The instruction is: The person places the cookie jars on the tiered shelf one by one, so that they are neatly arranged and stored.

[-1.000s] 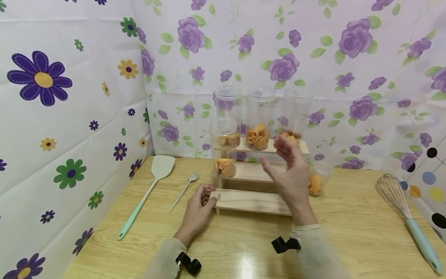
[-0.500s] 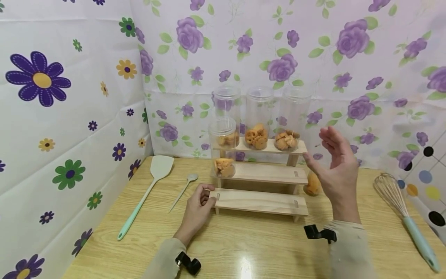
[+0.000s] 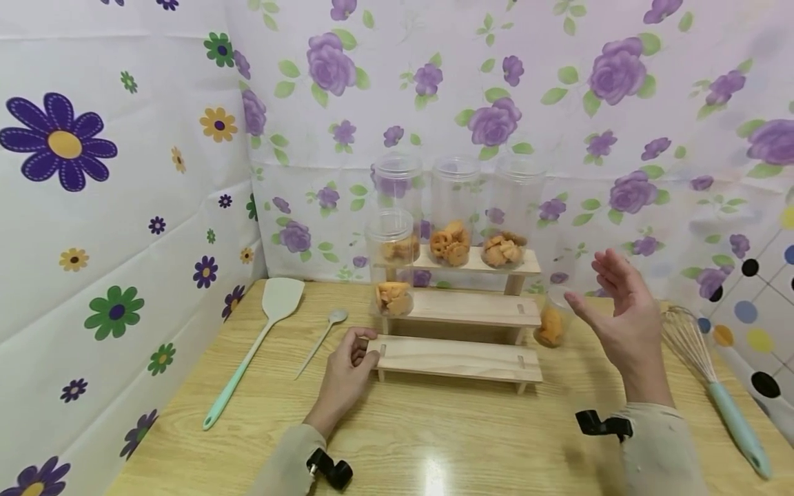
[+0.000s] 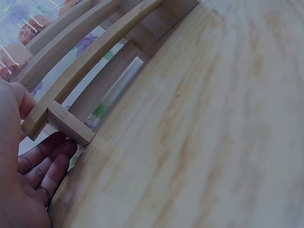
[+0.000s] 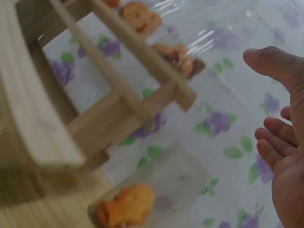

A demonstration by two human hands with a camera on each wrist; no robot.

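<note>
A three-tier wooden display stand stands on the table. My left hand grips the left end of its lowest board; in the left wrist view some fingers reach under that board. Three clear jars, a left one, a middle one and a right one, hold orange-brown crackers on the top tier. Another cracker jar sits at the left of the middle tier. To the right of the stand, a clear jar of orange crackers is on the table. My right hand is open and holds nothing, just right of that jar.
At the left lie a spatula with a mint handle and a small pale spoon. A wire whisk with a light blue handle lies at the far right. Flowered cloth hangs behind the table.
My right hand has moved from in front of the stand to the right, beyond the jar on the table. The left hand keeps its grip, and the view has shifted slightly.
</note>
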